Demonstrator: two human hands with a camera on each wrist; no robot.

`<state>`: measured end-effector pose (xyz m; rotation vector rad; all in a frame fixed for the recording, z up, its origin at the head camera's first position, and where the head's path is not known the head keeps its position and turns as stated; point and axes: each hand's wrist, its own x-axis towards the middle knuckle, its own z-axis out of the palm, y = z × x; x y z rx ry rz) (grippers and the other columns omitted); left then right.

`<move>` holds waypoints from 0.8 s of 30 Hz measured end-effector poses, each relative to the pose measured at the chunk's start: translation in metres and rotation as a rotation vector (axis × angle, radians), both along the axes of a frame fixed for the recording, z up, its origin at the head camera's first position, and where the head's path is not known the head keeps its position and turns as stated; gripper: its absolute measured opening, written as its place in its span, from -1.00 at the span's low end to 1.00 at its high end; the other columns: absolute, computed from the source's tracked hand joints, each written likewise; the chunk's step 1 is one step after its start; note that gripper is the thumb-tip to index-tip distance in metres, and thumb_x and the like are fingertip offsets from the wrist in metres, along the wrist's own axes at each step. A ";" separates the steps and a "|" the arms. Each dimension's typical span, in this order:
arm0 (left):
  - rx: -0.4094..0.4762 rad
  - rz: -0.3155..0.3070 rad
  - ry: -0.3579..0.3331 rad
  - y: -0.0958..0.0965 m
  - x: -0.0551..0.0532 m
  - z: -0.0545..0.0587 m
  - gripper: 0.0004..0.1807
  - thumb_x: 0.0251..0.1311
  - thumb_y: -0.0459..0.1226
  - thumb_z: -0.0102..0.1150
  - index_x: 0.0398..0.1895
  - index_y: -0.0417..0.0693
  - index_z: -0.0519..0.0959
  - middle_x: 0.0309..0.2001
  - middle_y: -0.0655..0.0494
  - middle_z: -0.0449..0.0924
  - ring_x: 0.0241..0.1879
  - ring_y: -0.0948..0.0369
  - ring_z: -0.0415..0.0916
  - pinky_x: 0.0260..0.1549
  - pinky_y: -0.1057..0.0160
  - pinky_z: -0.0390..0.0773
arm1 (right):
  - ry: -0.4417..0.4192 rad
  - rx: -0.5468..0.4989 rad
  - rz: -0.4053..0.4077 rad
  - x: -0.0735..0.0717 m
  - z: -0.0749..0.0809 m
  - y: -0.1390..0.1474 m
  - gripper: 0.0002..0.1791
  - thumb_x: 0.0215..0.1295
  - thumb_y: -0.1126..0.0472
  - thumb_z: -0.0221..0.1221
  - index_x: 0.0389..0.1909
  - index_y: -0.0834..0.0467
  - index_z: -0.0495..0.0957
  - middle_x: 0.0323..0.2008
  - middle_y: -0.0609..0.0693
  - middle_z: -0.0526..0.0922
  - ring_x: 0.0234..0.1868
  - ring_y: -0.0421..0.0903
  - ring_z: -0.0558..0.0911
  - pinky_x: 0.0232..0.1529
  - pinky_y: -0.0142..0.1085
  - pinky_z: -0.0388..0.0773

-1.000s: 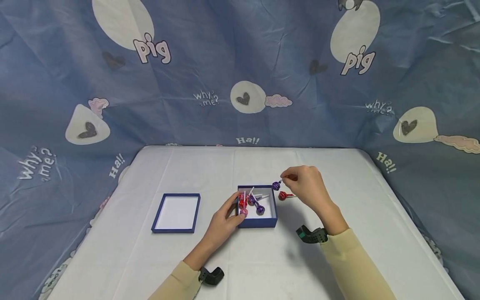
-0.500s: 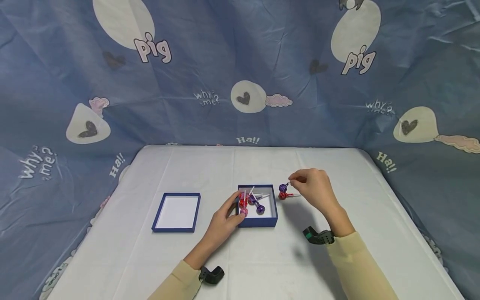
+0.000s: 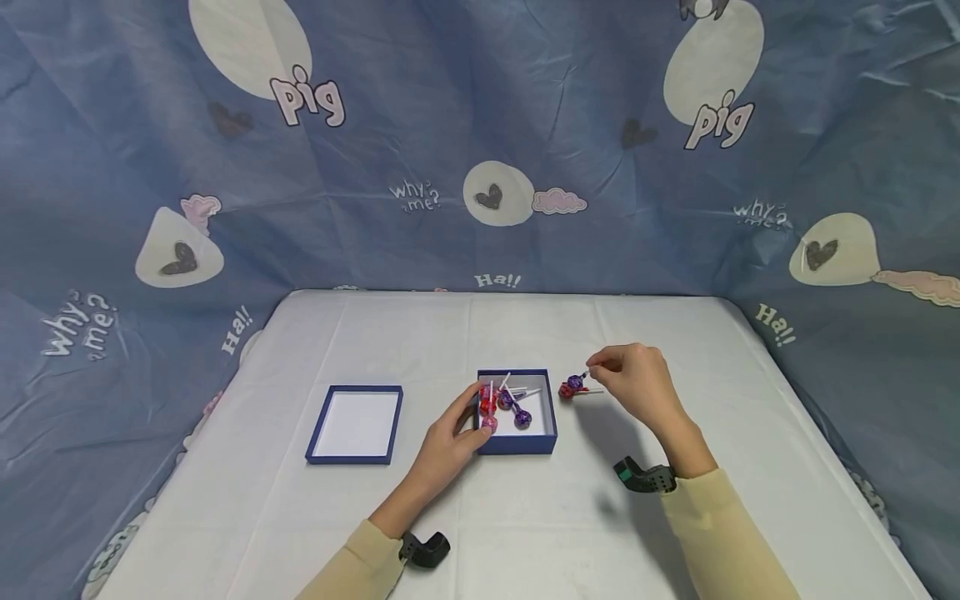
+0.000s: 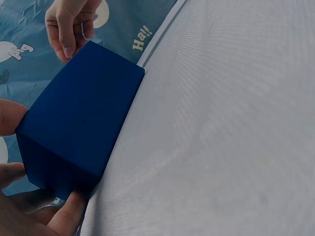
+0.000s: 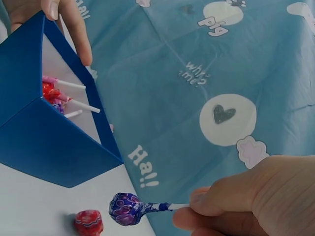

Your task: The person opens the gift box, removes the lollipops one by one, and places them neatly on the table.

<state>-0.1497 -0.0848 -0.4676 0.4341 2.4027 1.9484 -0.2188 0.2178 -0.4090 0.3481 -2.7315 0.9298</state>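
Nearest, the left hand [image 3: 447,446] grips the left side of a square, dark blue box [image 3: 517,446] with a white inside. In it lie purple lollipops [image 3: 522,419] and red and pink lollipops [image 3: 487,407] with white sticks; some overlap, so I can't count them all. To the left, a flat, square, blue-edged lid [image 3: 356,423] lies with its white inside up. On the white table [image 3: 517,521], right of the box, is a round red lollipop [image 5: 89,223]. The right hand [image 3: 637,383] pinches the stick of a shiny purple lollipop [image 5: 125,209] close to it; I can't tell if they touch. A second ago this purple one was right beside the box; now it is farther right, so it seems to be with the sweets outside.
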 end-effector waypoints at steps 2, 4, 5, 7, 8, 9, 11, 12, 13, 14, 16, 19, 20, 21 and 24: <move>-0.002 0.002 0.003 0.000 0.000 -0.002 -0.26 0.34 -0.44 0.18 0.56 -0.09 0.19 0.52 -0.20 0.12 0.46 -0.21 0.12 0.34 -0.19 0.24 | -0.005 0.008 0.000 0.000 -0.001 0.001 -0.90 0.23 0.27 0.32 -0.34 0.04 0.80 -0.45 -0.14 0.75 -0.44 -0.19 0.67 -0.43 -0.21 0.57; -0.005 0.006 0.004 0.001 0.000 -0.002 -0.26 0.35 -0.43 0.17 0.56 -0.08 0.18 0.52 -0.20 0.12 0.46 -0.20 0.12 0.35 -0.20 0.24 | -0.007 0.012 0.004 0.001 -0.003 0.001 -0.90 0.23 0.27 0.32 -0.34 0.03 0.80 -0.45 -0.15 0.75 -0.45 -0.19 0.66 -0.43 -0.21 0.56; -0.008 0.009 0.004 0.001 0.000 -0.002 -0.26 0.35 -0.43 0.17 0.56 -0.07 0.18 0.52 -0.19 0.13 0.46 -0.20 0.13 0.35 -0.19 0.24 | -0.008 0.014 0.005 0.001 -0.003 0.001 -0.90 0.23 0.27 0.32 -0.34 0.03 0.80 -0.45 -0.16 0.75 -0.45 -0.20 0.65 -0.43 -0.21 0.56; -0.007 0.013 0.002 0.001 0.000 -0.001 -0.27 0.35 -0.43 0.17 0.56 -0.07 0.19 0.52 -0.19 0.13 0.45 -0.20 0.13 0.35 -0.19 0.24 | -0.013 0.014 0.009 0.001 -0.005 0.001 -0.90 0.23 0.27 0.33 -0.35 0.02 0.80 -0.45 -0.17 0.75 -0.45 -0.20 0.65 -0.43 -0.22 0.56; -0.009 0.014 0.000 0.001 0.000 -0.001 -0.27 0.35 -0.43 0.17 0.56 -0.07 0.19 0.52 -0.18 0.13 0.45 -0.20 0.13 0.35 -0.18 0.24 | -0.017 0.014 0.009 0.002 -0.006 0.001 -0.90 0.23 0.27 0.33 -0.35 0.02 0.80 -0.45 -0.17 0.75 -0.45 -0.20 0.65 -0.42 -0.22 0.56; -0.009 0.014 -0.004 0.001 0.000 0.000 -0.27 0.35 -0.43 0.17 0.56 -0.08 0.18 0.52 -0.18 0.12 0.45 -0.20 0.13 0.35 -0.18 0.24 | -0.021 0.012 0.010 0.002 -0.007 0.001 -0.90 0.22 0.27 0.33 -0.35 0.03 0.80 -0.45 -0.16 0.75 -0.45 -0.20 0.65 -0.42 -0.22 0.56; -0.009 0.011 -0.008 0.000 -0.001 -0.002 -0.27 0.35 -0.43 0.17 0.56 -0.09 0.18 0.52 -0.18 0.12 0.45 -0.20 0.13 0.35 -0.17 0.24 | -0.031 0.014 0.010 0.002 -0.009 0.001 -0.90 0.22 0.28 0.32 -0.35 0.03 0.80 -0.45 -0.16 0.75 -0.45 -0.20 0.65 -0.41 -0.22 0.56; -0.010 0.009 -0.009 0.000 -0.001 -0.004 -0.26 0.36 -0.43 0.17 0.57 -0.09 0.17 0.52 -0.18 0.12 0.46 -0.20 0.13 0.36 -0.17 0.24 | -0.036 0.014 0.011 0.002 -0.010 0.001 -0.90 0.22 0.28 0.32 -0.36 0.04 0.80 -0.45 -0.16 0.75 -0.45 -0.20 0.65 -0.42 -0.22 0.56; -0.011 0.007 -0.009 0.000 -0.003 -0.007 -0.26 0.36 -0.43 0.17 0.57 -0.08 0.16 0.52 -0.18 0.12 0.46 -0.20 0.12 0.36 -0.17 0.24 | -0.041 0.015 0.012 0.003 -0.011 0.001 -0.90 0.22 0.29 0.32 -0.36 0.04 0.80 -0.45 -0.16 0.75 -0.45 -0.20 0.65 -0.41 -0.22 0.55; -0.013 0.006 -0.009 -0.001 -0.005 -0.011 -0.25 0.36 -0.42 0.17 0.57 -0.07 0.16 0.52 -0.17 0.11 0.46 -0.19 0.12 0.36 -0.17 0.24 | -0.046 0.017 0.010 0.003 -0.012 0.001 -0.90 0.22 0.28 0.33 -0.36 0.04 0.79 -0.45 -0.16 0.75 -0.45 -0.20 0.64 -0.41 -0.23 0.55; -0.015 0.003 -0.005 -0.002 -0.009 -0.020 -0.25 0.37 -0.40 0.17 0.58 -0.03 0.15 0.53 -0.15 0.11 0.46 -0.16 0.13 0.36 -0.16 0.25 | -0.054 0.022 0.015 0.003 -0.014 0.001 -0.90 0.22 0.28 0.33 -0.36 0.04 0.79 -0.45 -0.17 0.74 -0.45 -0.21 0.64 -0.42 -0.23 0.54; -0.020 0.001 0.001 -0.004 -0.013 -0.030 -0.24 0.37 -0.36 0.19 0.59 0.08 0.15 0.53 -0.07 0.12 0.47 -0.10 0.14 0.36 -0.11 0.27 | -0.061 0.028 0.025 0.004 -0.016 0.000 -0.92 0.21 0.28 0.34 -0.36 0.06 0.79 -0.47 -0.17 0.74 -0.45 -0.22 0.64 -0.43 -0.24 0.54; -0.019 0.001 0.003 -0.004 -0.014 -0.032 -0.24 0.37 -0.35 0.20 0.58 0.12 0.16 0.53 -0.05 0.13 0.47 -0.08 0.15 0.36 -0.10 0.28 | -0.063 0.031 0.027 0.004 -0.017 0.000 -0.93 0.21 0.28 0.35 -0.36 0.07 0.79 -0.48 -0.18 0.74 -0.45 -0.22 0.64 -0.43 -0.24 0.54; -0.018 0.001 0.005 -0.004 -0.015 -0.033 -0.24 0.37 -0.35 0.21 0.58 0.14 0.17 0.53 -0.03 0.14 0.46 -0.06 0.16 0.35 -0.08 0.29 | -0.064 0.033 0.029 0.004 -0.018 0.000 -0.93 0.21 0.27 0.35 -0.36 0.07 0.79 -0.48 -0.18 0.74 -0.46 -0.22 0.64 -0.43 -0.24 0.53; -0.018 0.003 0.007 -0.005 -0.015 -0.034 -0.24 0.36 -0.33 0.23 0.57 0.19 0.19 0.52 0.03 0.17 0.46 -0.02 0.18 0.35 -0.04 0.31 | -0.068 0.039 0.035 0.004 -0.020 -0.001 -0.94 0.20 0.27 0.36 -0.35 0.09 0.80 -0.47 -0.17 0.74 -0.46 -0.23 0.63 -0.43 -0.24 0.53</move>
